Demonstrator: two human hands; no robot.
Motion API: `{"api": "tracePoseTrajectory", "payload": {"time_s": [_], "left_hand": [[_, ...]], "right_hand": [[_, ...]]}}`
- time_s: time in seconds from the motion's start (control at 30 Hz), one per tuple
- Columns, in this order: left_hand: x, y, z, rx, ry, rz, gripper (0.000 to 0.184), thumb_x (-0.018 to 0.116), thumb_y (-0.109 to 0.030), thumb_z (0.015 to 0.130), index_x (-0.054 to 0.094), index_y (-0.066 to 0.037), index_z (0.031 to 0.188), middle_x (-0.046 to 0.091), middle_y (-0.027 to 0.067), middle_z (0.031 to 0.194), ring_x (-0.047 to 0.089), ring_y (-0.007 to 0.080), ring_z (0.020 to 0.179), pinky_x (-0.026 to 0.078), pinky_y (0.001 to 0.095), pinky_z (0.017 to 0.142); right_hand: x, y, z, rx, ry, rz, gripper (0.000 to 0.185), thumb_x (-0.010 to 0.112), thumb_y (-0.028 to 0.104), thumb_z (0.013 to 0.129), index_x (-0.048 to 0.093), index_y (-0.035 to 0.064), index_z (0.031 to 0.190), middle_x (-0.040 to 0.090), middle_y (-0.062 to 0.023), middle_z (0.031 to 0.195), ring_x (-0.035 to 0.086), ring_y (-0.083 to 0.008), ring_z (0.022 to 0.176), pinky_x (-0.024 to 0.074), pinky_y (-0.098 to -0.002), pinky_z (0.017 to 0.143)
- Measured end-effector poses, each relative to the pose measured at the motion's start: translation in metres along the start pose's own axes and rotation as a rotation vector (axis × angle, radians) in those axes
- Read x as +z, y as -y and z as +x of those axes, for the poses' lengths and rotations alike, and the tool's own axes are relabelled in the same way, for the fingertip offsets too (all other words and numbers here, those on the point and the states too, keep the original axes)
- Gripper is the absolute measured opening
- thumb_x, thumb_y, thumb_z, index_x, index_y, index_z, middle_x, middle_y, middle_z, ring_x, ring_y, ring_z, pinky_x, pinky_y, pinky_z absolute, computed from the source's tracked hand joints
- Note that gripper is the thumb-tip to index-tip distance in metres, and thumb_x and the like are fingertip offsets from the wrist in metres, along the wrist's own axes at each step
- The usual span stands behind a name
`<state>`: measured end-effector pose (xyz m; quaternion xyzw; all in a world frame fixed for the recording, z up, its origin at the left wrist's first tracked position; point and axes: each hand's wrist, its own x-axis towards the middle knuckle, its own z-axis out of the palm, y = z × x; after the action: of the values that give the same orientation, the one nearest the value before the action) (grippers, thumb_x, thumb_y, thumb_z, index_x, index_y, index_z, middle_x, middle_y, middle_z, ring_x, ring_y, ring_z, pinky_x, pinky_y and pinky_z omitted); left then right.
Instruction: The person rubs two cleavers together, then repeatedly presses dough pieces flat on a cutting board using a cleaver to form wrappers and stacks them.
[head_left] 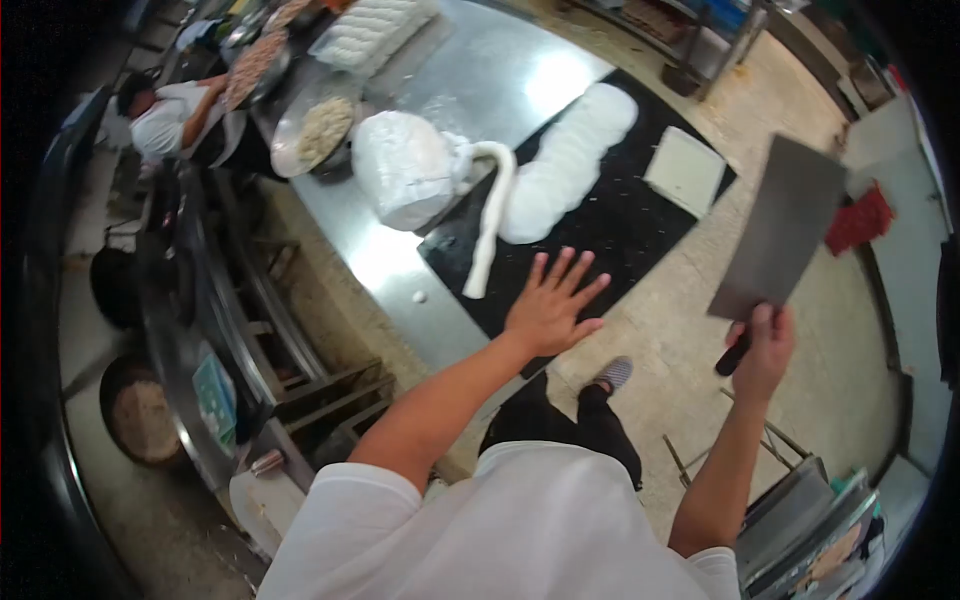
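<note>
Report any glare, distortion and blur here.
Head view: two glare patches wash out parts of the steel table; the cleaver shows none as bright. Head view: edges bow toward the dark, rounded corners. Head view: fine detail looks soft throughout.

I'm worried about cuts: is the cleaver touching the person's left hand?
Apart. In the head view, floor shows plainly between the cleaver and the spread left hand.

1. I see a cleaver (780, 225), its broad grey rectangular blade pointing away, held by the dark handle, off to the right of the black surface (640, 220).
2. I see a smooth white dough rope (487, 235), bent at its far end, lying on that surface.
3. Just beside it, I make out pale, flat rounds (575, 160), overlapping in a slanting row.
</note>
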<state>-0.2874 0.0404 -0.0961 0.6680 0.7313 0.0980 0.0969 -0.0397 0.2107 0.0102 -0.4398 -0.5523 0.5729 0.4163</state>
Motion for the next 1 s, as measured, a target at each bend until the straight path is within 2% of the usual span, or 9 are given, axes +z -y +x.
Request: {"api": "tracePoseTrajectory", "payload": {"time_s": [0.13, 0.3, 0.53, 0.6, 0.67, 0.73, 0.87, 0.93, 1.0], "left_hand": [[0.004, 0.001, -0.02, 0.065, 0.002, -0.052, 0.075, 0.047, -0.064, 0.098, 0.04, -0.019, 0.157, 0.022, 0.0202, 0.167, 0.014, 0.0414, 0.156, 0.01, 0.0562, 0.125], [0.002, -0.002, -0.024, 0.04, 0.018, -0.036, 0.072, 0.046, -0.062, 0.099, 0.041, -0.02, 0.157, 0.022, 0.0191, 0.167, 0.013, 0.0415, 0.156, 0.01, 0.0565, 0.125], [-0.003, 0.01, 0.008, -0.003, 0.004, -0.024, 0.065, 0.044, -0.057, 0.101, 0.045, -0.021, 0.154, 0.026, 0.015, 0.167, 0.019, 0.0401, 0.154, 0.011, 0.0592, 0.124], [-0.003, 0.008, 0.005, 0.01, 0.0, 0.022, 0.065, 0.043, -0.058, 0.101, 0.043, -0.021, 0.155, 0.026, 0.0148, 0.167, 0.018, 0.0396, 0.155, 0.01, 0.0595, 0.124], [-0.001, 0.001, -0.008, 0.022, 0.022, 0.024, 0.065, 0.043, -0.057, 0.101, 0.042, -0.022, 0.156, 0.026, 0.0146, 0.167, 0.017, 0.0395, 0.155, 0.01, 0.0595, 0.124], [0.001, 0.002, -0.015, 0.077, 0.05, 0.029, 0.066, 0.043, -0.057, 0.102, 0.04, -0.022, 0.157, 0.025, 0.0143, 0.167, 0.015, 0.0391, 0.156, 0.008, 0.0592, 0.124], [0.002, 0.006, 0.001, 0.137, 0.05, -0.027, 0.063, 0.043, -0.055, 0.102, 0.04, -0.024, 0.157, 0.025, 0.013, 0.167, 0.016, 0.0407, 0.155, 0.008, 0.0588, 0.124], [0.002, 0.005, 0.003, 0.144, 0.061, -0.046, 0.062, 0.043, -0.055, 0.102, 0.041, -0.025, 0.156, 0.027, 0.0123, 0.167, 0.017, 0.0399, 0.155, 0.009, 0.0587, 0.124], [-0.004, 0.009, 0.012, 0.168, 0.054, 0.018, 0.062, 0.042, -0.054, 0.103, 0.041, -0.024, 0.156, 0.029, 0.0122, 0.166, 0.019, 0.039, 0.155, 0.011, 0.0585, 0.124]], "right_hand": [[0.04, -0.056, 0.067, 0.026, 0.01, 0.187, 0.023, 0.056, 0.029, 0.106, 0.054, 0.007, 0.098, 0.054, -0.0012, 0.072, 0.053, -0.0109, 0.058, 0.0445, -0.0265, 0.053], [0.05, -0.1, 0.077, 0.598, 0.114, -0.029, 0.029, 0.06, 0.036, 0.103, 0.052, 0.0094, 0.092, 0.052, -0.0007, 0.066, 0.049, -0.0115, 0.046, 0.0384, -0.0286, 0.041], [0.048, -0.056, 0.077, 0.162, 0.137, 0.131, 0.03, 0.059, 0.036, 0.104, 0.058, 0.0081, 0.093, 0.054, -0.001, 0.068, 0.052, -0.0107, 0.051, 0.0437, -0.026, 0.049], [0.055, -0.087, 0.097, 0.186, 0.105, 0.116, 0.03, 0.059, 0.036, 0.104, 0.056, 0.0082, 0.094, 0.055, -0.0014, 0.068, 0.053, -0.0115, 0.053, 0.0456, -0.0266, 0.051], [0.06, -0.112, 0.101, 0.543, 0.066, -0.032, 0.029, 0.059, 0.037, 0.103, 0.055, 0.0091, 0.097, 0.055, -0.001, 0.068, 0.053, -0.0122, 0.053, 0.0442, -0.0276, 0.049], [0.058, -0.102, 0.09, 0.605, 0.093, -0.031, 0.029, 0.059, 0.037, 0.103, 0.055, 0.0093, 0.095, 0.054, -0.0008, 0.067, 0.054, -0.0124, 0.052, 0.0442, -0.0286, 0.048], [0.061, -0.076, 0.076, 0.45, 0.106, 0.019, 0.03, 0.059, 0.038, 0.103, 0.055, 0.01, 0.093, 0.054, -0.001, 0.067, 0.053, -0.013, 0.051, 0.0441, -0.0298, 0.047], [0.056, -0.096, 0.075, 0.271, 0.105, 0.28, 0.031, 0.059, 0.039, 0.102, 0.055, 0.0108, 0.091, 0.054, -0.001, 0.067, 0.052, -0.0128, 0.051, 0.0434, -0.0303, 0.046], [0.063, -0.104, 0.086, 0.324, 0.074, 0.251, 0.031, 0.059, 0.04, 0.103, 0.054, 0.0111, 0.093, 0.054, -0.0008, 0.067, 0.051, -0.0124, 0.05, 0.0429, -0.0305, 0.045]]}}
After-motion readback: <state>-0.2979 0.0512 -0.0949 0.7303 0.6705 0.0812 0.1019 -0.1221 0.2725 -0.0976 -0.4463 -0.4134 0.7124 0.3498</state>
